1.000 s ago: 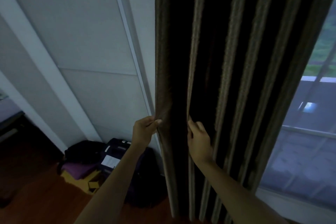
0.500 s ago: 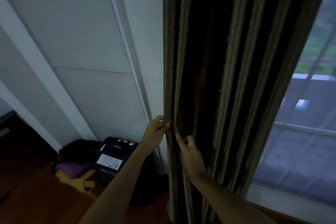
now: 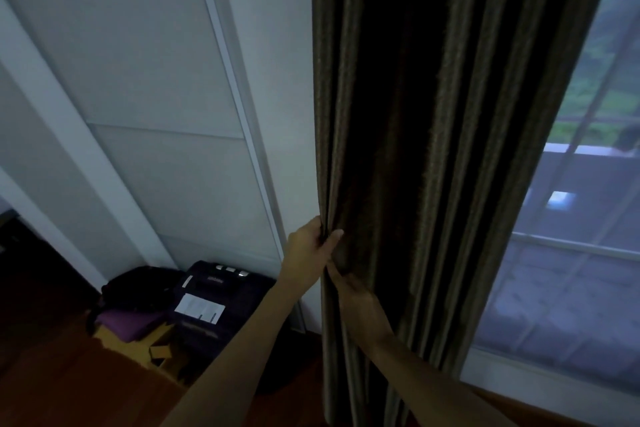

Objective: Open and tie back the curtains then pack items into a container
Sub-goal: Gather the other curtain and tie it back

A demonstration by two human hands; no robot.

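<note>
A dark brown pleated curtain (image 3: 433,149) hangs bunched in the middle of the view, drawn away from the window on the right. My left hand (image 3: 308,246) grips the curtain's left edge at about waist height, thumb across the front fold. Just below it, my right hand (image 3: 356,302) reaches into the same folds, its fingertips tucked between the pleats and partly hidden by the cloth. No tie-back can be seen.
White sliding panels (image 3: 156,114) line the wall on the left. At their foot on the wooden floor sit a dark suitcase (image 3: 214,302) with a white label, a black bag (image 3: 138,288) and a purple cloth on cardboard (image 3: 131,322). The window (image 3: 571,253) is on the right.
My right hand has slid left and down across the pleats to just under my left hand, gathering the folds. The left hand keeps its grip on the curtain edge.
</note>
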